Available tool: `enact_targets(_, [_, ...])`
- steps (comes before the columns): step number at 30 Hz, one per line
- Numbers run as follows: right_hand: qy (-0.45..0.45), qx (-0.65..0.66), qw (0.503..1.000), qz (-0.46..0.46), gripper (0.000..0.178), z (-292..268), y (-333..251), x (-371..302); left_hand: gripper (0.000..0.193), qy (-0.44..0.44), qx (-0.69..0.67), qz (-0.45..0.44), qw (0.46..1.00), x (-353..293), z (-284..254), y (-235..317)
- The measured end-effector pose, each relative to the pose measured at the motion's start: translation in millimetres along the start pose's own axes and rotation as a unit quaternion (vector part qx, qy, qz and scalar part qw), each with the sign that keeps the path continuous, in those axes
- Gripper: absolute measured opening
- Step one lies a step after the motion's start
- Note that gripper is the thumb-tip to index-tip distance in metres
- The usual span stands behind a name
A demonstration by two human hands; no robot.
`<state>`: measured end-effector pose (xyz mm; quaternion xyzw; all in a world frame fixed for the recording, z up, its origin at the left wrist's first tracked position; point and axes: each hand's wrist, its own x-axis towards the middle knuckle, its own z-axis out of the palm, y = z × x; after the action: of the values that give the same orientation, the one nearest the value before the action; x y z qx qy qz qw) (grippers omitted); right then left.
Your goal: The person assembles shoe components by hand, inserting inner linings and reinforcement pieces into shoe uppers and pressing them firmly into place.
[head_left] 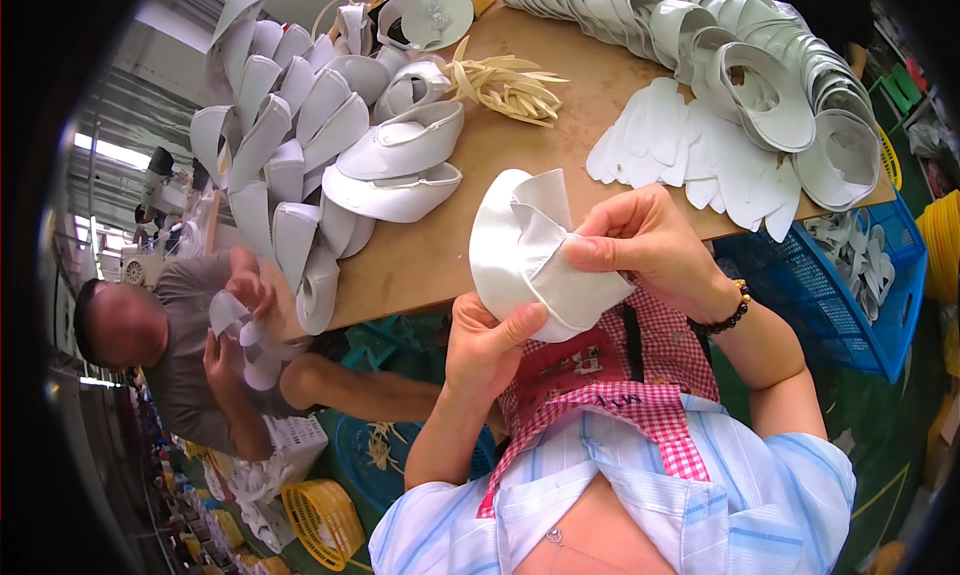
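Note:
In front of my chest, over the table's near edge, I hold a white shoe upper [497, 250] with a curved, smooth toe part and a folded flap. My left hand [487, 343] grips its lower edge, thumb on top. Thumb and fingers of my right hand [640, 240] pinch the flap at the seam; the fingertips behind it are hidden. On the table [420, 265] to the left lies a heap of similar white uppers [395, 190]. Flat, white, insole-shaped pieces [690, 145] are spread out to the right of my hands.
Nested rows of white uppers [765, 95] curve along the table's far right. A bundle of cream strips [505, 83] lies at the back. Below the right edge stands a blue crate [840, 285] of white pieces. At left, a seated person [190, 345] handles white pieces near a yellow basket [322, 523].

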<state>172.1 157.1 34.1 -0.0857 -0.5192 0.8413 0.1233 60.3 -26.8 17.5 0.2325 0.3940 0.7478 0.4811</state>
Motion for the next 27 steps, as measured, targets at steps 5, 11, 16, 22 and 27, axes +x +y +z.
enact_targets(5, [-0.05, -0.019, 0.999, -0.003, 0.021, -8, -9, 7, 0.036, -0.009, -0.027, -0.006, 1.0, -2, -2, 0])
enact_targets(11, [-0.174, -0.137, 0.975, -0.027, 0.028, -1, -7, 0, 0.041, 0.0, -0.052, -0.012, 0.999, -6, -3, 2])
enact_targets(16, [-0.107, -0.113, 0.987, -0.045, 0.021, -4, 4, -4, 0.05, 0.026, -0.052, -0.042, 0.997, -7, -6, 4])
enact_targets(22, [-0.109, -0.016, 0.994, -0.001, 0.019, 7, 1, 0, 0.058, 0.042, -0.232, -0.044, 0.971, -6, 0, -1])
enact_targets(27, [-0.076, -0.027, 0.995, -0.062, 0.017, 11, 12, 0, 0.06, 0.031, -0.076, -0.016, 0.996, -12, -5, -2])
